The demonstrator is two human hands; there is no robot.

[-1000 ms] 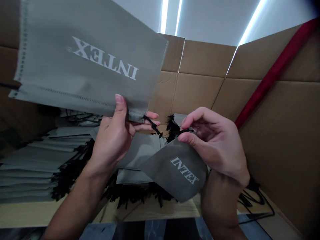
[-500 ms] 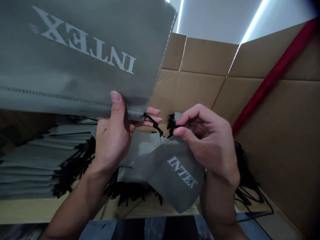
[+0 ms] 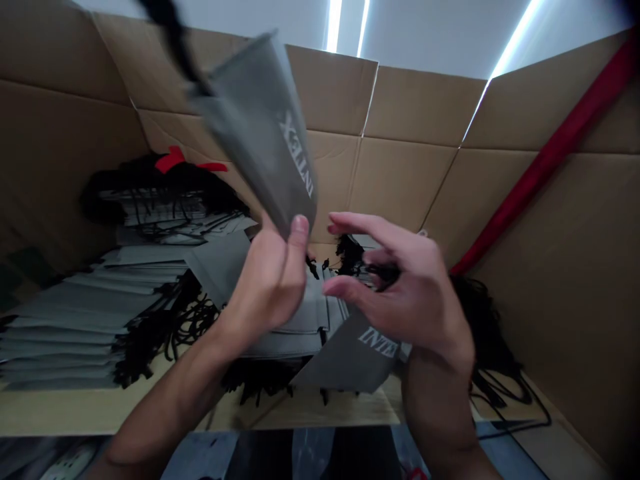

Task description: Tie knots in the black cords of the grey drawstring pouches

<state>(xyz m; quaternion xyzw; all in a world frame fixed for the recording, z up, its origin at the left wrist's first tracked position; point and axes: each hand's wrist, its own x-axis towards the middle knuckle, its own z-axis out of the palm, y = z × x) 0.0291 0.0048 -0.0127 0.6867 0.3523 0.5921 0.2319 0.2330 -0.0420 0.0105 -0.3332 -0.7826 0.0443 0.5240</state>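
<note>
My left hand [image 3: 273, 273] pinches a grey drawstring bag [image 3: 260, 127] marked INTEX near its lower corner. The bag stands up from the fingers, blurred, with a black cord trailing at its top. My right hand [image 3: 417, 283] has its thumb and forefinger spread apart. Its other fingers curl around a black cord [image 3: 385, 272], and a second grey INTEX bag [image 3: 345, 363] hangs below that hand. Beneath both hands lies a pile of grey bags [image 3: 287, 343] with black cord ends along its front.
Stacked grey bags [image 3: 60, 333] fill the left of the wooden table [image 3: 55, 417]. Behind them is a bundle with black cords and a red strip [image 3: 173, 160]. Loose black cords [image 3: 487, 333] lie at the right. Cardboard walls [image 3: 400, 110] enclose the back and sides.
The bag in my left hand has swung upright and turned narrow to view. My right thumb and forefinger have parted, and its hanging bag has shifted slightly.
</note>
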